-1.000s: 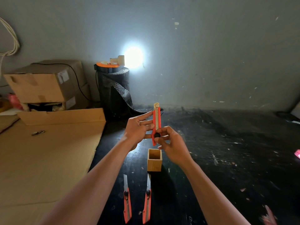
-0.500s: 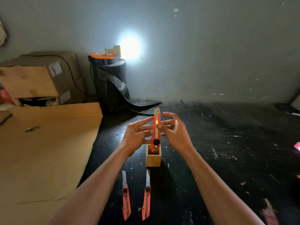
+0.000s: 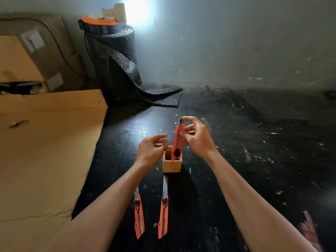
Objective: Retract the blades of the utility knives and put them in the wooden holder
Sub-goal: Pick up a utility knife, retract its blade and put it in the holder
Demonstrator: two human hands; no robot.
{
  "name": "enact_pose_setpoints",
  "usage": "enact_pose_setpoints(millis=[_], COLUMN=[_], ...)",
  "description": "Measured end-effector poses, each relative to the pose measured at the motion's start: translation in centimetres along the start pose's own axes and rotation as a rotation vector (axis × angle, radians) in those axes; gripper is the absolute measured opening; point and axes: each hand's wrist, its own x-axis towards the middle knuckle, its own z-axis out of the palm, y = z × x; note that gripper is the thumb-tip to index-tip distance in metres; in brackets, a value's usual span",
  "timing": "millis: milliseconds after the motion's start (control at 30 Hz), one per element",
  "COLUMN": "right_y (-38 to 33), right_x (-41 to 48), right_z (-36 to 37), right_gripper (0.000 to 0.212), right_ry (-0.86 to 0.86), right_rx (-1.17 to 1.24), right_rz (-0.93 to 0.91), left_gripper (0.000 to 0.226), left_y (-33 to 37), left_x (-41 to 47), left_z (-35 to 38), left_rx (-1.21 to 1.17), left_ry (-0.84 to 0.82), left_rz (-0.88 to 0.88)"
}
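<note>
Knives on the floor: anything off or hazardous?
Yes. Both knives on the floor, the left one and the right one, have their blades out, pointing toward the wooden holder. The third knife stands tilted in the holder, right hand pinching its top; left hand holds nothing.

Right hand (image 3: 197,140) pinching, left hand (image 3: 151,149) loose

Looks like workshop or storage room, pretty rough. Bare grey wall (image 3: 236,42), scuffed and speckled. Black work surface (image 3: 254,142) littered with scraps and paint flecks. Stacked cardboard boxes (image 3: 31,57) at back left, flat cardboard sheet (image 3: 45,151) spread beside them. Roll of black bubble wrap (image 3: 116,60) standing against wall, orange reel (image 3: 99,20) on top. Lit by one harsh light spot (image 3: 136,10).
</note>
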Motion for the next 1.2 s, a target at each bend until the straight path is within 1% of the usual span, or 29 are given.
enact_pose_setpoints(millis=[67, 133, 233, 333, 533, 700, 833, 1000, 1067, 1200], right_y=[1.5, 2.9, 4.9, 6.5, 9.1, 10.3, 10.7, 10.8, 10.9, 10.6], right_x=[1.1, 2.1, 3.3, 4.2, 4.6, 4.9, 5.3, 5.2, 5.1, 4.4], right_z=[0.3, 0.6, 1.3, 2.2, 3.8, 4.4, 4.4, 4.3, 4.1, 3.4], right_gripper=[0.035, 0.03, 0.02, 0.014, 0.01, 0.016, 0.02, 0.019, 0.023, 0.039], right_ry=[0.001, 0.009, 0.021, 0.017, -0.05, -0.084, -0.095, -0.091, -0.076, -0.064], right_rx=[-0.06, -0.103, -0.135, -0.163, -0.253, -0.315, -0.341, -0.349, -0.351, -0.369], right_rz=[0.01, 0.024, 0.059, 0.102, 0.169, 0.209, 0.22, 0.232, 0.244, 0.26], left_gripper=[0.05, 0.062, 0.08, 0.09, 0.088, 0.088, 0.088, 0.088, 0.089, 0.086], left_y=[-1.5, -2.8, -4.7, -6.2, -7.7, -7.9, -8.2, -8.2, -8.1, -7.5], left_x=[1.0, 1.9, 3.2, 3.9, 4.6, 5.2, 5.2, 5.2, 5.2, 4.9], left_z=[0.7, 1.6, 3.0, 4.0, 4.6, 4.5, 4.6, 4.6, 4.6, 4.4], left_rx=[0.133, 0.213, 0.307, 0.355, 0.315, 0.296, 0.279, 0.298, 0.298, 0.321], left_ry=[-0.037, -0.088, -0.143, -0.194, -0.192, -0.202, -0.183, -0.182, -0.189, -0.195], left_rz=[-0.009, -0.036, -0.087, -0.13, -0.157, -0.163, -0.168, -0.165, -0.165, -0.163])
